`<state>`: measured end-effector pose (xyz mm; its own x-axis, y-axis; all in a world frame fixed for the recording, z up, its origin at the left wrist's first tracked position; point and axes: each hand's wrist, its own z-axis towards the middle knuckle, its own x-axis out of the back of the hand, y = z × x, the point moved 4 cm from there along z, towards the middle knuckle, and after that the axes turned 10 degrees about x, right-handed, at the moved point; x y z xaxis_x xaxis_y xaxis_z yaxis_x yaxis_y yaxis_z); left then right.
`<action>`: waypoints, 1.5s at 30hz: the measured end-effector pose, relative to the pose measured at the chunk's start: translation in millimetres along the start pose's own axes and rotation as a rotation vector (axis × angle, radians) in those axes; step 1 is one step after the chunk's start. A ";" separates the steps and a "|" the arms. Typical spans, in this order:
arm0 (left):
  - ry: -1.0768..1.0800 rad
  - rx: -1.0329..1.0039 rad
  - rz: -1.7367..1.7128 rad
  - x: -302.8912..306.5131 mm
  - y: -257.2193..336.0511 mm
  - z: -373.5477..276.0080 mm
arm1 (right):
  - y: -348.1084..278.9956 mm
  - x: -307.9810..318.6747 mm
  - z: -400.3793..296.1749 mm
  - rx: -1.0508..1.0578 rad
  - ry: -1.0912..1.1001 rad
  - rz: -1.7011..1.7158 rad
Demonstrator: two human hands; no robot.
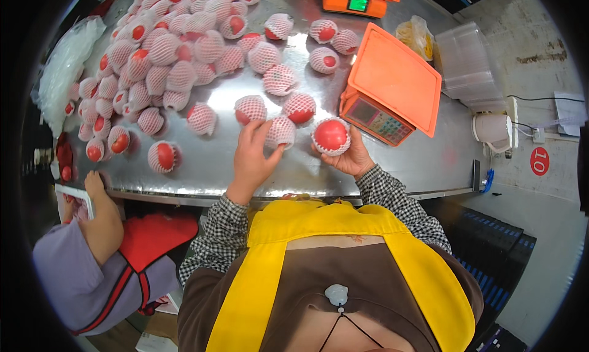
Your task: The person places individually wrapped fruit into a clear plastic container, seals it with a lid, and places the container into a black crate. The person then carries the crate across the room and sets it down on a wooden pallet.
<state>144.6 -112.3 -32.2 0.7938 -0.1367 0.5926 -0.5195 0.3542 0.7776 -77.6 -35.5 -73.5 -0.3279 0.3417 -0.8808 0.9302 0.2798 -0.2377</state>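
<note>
My right hand (353, 157) holds a smooth round red fruit (331, 134) in a white foam net sleeve, its bare red side facing up. My left hand (254, 156) has fingers and thumb around the left side of another netted fruit (281, 132), whose sleeve covers most of it. Just behind sit two more, a netted fruit (251, 109) on the left and a netted fruit (300, 108) on the right. The undersides of both held fruits are hidden.
A pile of netted fruits (161, 48) covers the steel table's (221, 161) left side. At right stand an orange scale (393, 80), clear plastic containers (467, 62) and a white mug (492, 130). Another orange scale (356, 2) is behind. A co-worker's arm (103, 214) reaches the left edge.
</note>
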 end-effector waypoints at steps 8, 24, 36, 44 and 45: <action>-0.084 -0.006 0.022 -25.3 41.2 16.4 | -69.4 -62.9 -10.7 0.221 -0.204 -0.730; -0.114 0.298 -0.848 -61.7 76.8 28.7 | -62.8 -78.6 -12.7 0.548 -0.268 -1.355; -0.022 0.310 -0.859 -55.3 74.7 37.3 | -101.5 -94.6 -29.4 1.064 -0.085 -1.932; 0.321 0.478 -0.316 37.7 -46.0 29.9 | -274.8 -16.0 -26.3 0.933 0.481 -1.992; 0.265 0.467 -0.279 35.0 -44.8 24.1 | -277.8 -22.5 -26.6 0.930 0.539 -2.234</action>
<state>188.0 -155.2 -41.1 0.9406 0.0903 0.3273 -0.3168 -0.1138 0.9417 -333.0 -97.0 23.3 -0.3256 0.3644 0.8725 -0.9043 0.1496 -0.3999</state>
